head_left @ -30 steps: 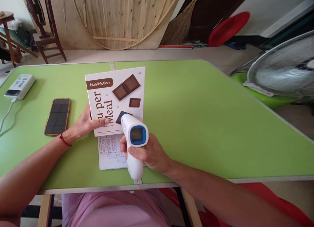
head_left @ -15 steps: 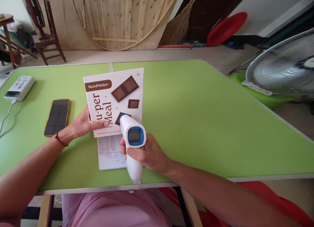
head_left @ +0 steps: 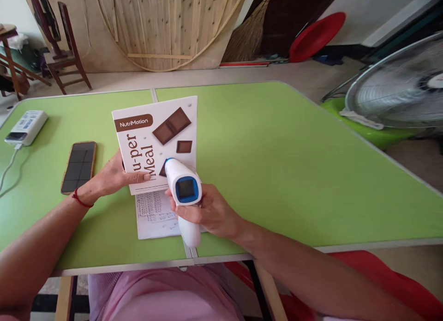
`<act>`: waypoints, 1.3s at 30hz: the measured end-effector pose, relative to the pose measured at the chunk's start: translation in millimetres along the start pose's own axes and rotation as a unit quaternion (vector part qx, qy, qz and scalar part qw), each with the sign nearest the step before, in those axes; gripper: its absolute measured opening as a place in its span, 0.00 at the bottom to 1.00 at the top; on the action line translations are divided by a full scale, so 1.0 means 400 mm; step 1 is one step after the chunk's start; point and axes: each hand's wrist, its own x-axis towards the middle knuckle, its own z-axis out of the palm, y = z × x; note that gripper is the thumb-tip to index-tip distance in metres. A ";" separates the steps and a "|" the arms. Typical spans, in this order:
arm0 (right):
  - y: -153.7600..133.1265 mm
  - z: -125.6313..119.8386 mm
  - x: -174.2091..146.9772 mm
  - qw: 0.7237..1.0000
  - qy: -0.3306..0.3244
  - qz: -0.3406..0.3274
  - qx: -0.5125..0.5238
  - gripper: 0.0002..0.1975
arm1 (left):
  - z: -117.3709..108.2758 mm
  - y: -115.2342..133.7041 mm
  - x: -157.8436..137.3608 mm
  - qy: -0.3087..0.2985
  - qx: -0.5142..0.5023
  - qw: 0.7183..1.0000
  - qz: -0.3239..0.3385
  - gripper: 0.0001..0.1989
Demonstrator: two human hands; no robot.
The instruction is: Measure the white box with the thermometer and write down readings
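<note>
The left hand (head_left: 112, 175) pinches the left side of a white NutriMotion package (head_left: 166, 141), raised over the table (head_left: 294, 173) toward its near edge; the right hand's (head_left: 218, 212) grip wraps a thermometer gun (head_left: 187, 190), nose toward the package, contact unclear. This looks like the aiming step; next probably calls for steadiness. Left to right, the table carries a white device (head_left: 29, 127), phone (head_left: 79, 166) and written papers (head_left: 150, 228); beyond, chair (head_left: 65, 60), wooden panel (head_left: 166, 25), broom (head_left: 249, 32), fan (head_left: 391, 87).
</note>
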 end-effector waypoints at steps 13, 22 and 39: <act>-0.014 -0.144 0.012 0.951 0.155 -0.172 -0.203 0.18 | -0.024 -0.008 -0.004 0.123 -0.014 0.991 0.051 0.25; 0.097 -0.242 0.092 0.791 0.156 -0.179 -0.564 0.24 | -0.049 -0.074 0.001 0.160 0.014 0.986 0.037 0.30; 0.058 -0.166 0.068 0.766 0.157 -0.304 -0.544 0.14 | -0.064 -0.089 -0.007 0.168 0.153 0.971 0.069 0.27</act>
